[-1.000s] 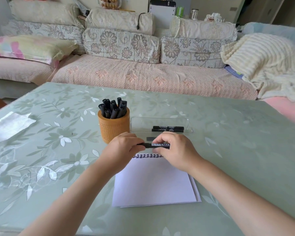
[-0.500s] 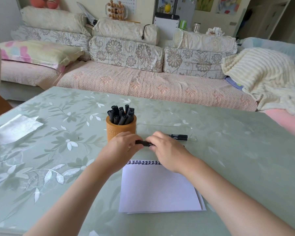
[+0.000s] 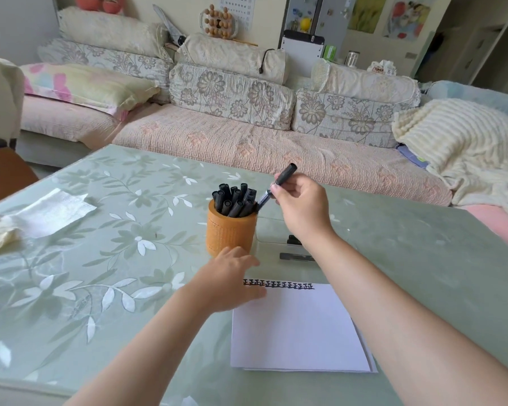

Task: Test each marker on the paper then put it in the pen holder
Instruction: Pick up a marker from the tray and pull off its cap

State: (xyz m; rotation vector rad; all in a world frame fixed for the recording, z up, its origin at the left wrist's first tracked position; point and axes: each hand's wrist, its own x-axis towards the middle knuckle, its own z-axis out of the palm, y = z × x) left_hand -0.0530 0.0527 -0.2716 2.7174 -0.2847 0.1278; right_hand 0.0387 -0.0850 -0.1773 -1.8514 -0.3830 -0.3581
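While right hand (image 3: 301,206) pinches slim black marker (image 3: 279,184), low end at rim of round bumpy orange pen holder (image 3: 230,234), left hand (image 3: 229,278) lies flat, fingers apart, white paper (image 3: 298,329) just right of it.

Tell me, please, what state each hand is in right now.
Left hand: open, holding nothing.
Right hand: holding a black marker, its lower end at the pen holder rim.
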